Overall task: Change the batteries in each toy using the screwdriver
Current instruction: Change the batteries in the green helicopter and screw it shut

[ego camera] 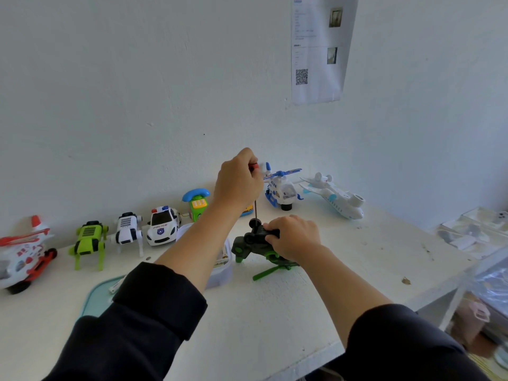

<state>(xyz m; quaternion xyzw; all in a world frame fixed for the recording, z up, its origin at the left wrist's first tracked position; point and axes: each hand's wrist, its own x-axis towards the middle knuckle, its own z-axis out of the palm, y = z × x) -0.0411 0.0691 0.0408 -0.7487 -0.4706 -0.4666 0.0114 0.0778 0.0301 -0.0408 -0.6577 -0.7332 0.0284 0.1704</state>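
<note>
Here, in the single head-worn view, a person in dark sleeves works at a white table (275, 312) set against a pale wall. The left hand (237, 182) is raised, its fingers curled round the red handle of a screwdriver (256, 207), whose thin dark shaft points straight down. The tip meets the upturned underside of a dark green toy helicopter (255, 247), which lies inverted on the table near its middle, its green rotor blades pressed against the tabletop. The right hand (292, 236) grips the helicopter's body from above, fingers wrapped over it to hold it steady. Along the wall behind stand the other toys, upright and apart from both hands: a red and white helicopter (23, 250), a green robot dog (88, 242), a white robot dog (127, 229), a police car (162, 225), a toy telephone (197, 202), a blue and white helicopter (281, 189) and a white aeroplane (334, 196). A pale plastic box (220, 270) sits partly hidden under the left forearm. The work appears to be at the screw stage on this one toy; whether the screw is being loosened or tightened cannot be told, and no loose batteries are clearly visible.
</note>
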